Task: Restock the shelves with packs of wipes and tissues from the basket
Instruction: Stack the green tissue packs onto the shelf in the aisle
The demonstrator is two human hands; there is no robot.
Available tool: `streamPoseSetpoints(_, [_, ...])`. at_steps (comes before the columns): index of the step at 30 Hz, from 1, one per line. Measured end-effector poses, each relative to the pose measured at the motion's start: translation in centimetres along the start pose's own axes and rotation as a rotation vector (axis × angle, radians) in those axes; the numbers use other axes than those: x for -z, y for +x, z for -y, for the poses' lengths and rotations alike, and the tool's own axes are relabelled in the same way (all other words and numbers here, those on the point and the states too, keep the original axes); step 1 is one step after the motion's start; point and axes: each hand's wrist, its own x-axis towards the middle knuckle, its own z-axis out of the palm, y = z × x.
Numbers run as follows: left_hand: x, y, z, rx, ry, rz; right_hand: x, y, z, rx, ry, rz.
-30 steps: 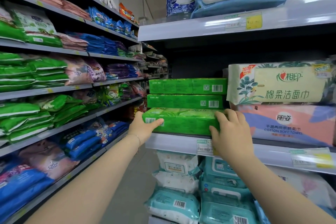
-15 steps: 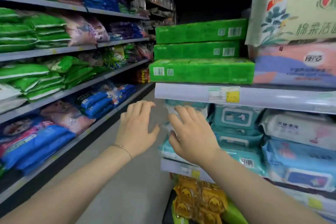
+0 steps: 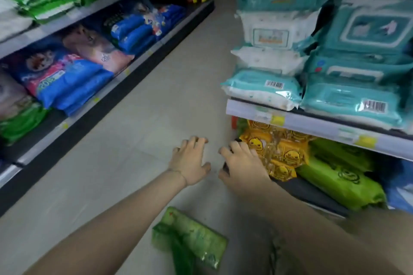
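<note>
My left hand (image 3: 192, 161) hovers over the aisle floor with fingers spread, holding nothing. My right hand (image 3: 242, 163) is beside it, fingers loosely spread, at the left edge of a yellow pack with duck prints (image 3: 277, 154); I cannot tell if it touches the pack. A black rim (image 3: 312, 194), probably the basket, shows under the yellow pack and the green packs (image 3: 344, 183). A green tissue pack (image 3: 192, 241) lies below my forearms near the bottom of the view. Teal and white wipes packs (image 3: 268, 89) fill the shelf on the right.
The right shelf's edge (image 3: 312, 125) with yellow price tags juts out just above the yellow and green packs. Across the aisle, the left shelves (image 3: 73, 116) hold blue and green packs. Pale floor tiles (image 3: 145, 140) run between the two shelf rows.
Both hands let go of the green pack on the shelf and dropped low. The view tilted down from the upper shelf to the floor and the packs below.
</note>
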Motion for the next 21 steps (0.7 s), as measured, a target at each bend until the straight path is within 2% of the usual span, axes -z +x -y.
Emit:
streamPoseSetpoints(4, [-6.3,-0.4,1.5,0.150,-0.080,0.158,-3.3,-0.7,0.6,-0.071,0.096,0.082])
streamPoseSetpoints(12, [-21.8,-3.4,2.1,0.503,-0.378,0.476,-7.6,-1.2,1.9,-0.007,0.098,0.355])
streamPoseSetpoints(15, [-28.5,-5.1,3.1,0.754,-0.633,0.471,-8.6,-1.0,2.4,0.011,0.118,0.367])
streamPoseSetpoints(18, [-28.4,-7.1,1.3,1.031,-0.864,0.404,-9.7,-1.0,2.5,0.024,0.146,0.411])
streamPoseSetpoints(21, [-29.7,-7.8,0.5,1.265,-0.902,0.362,-10.2,-0.7,2.1,0.016,0.164,0.456])
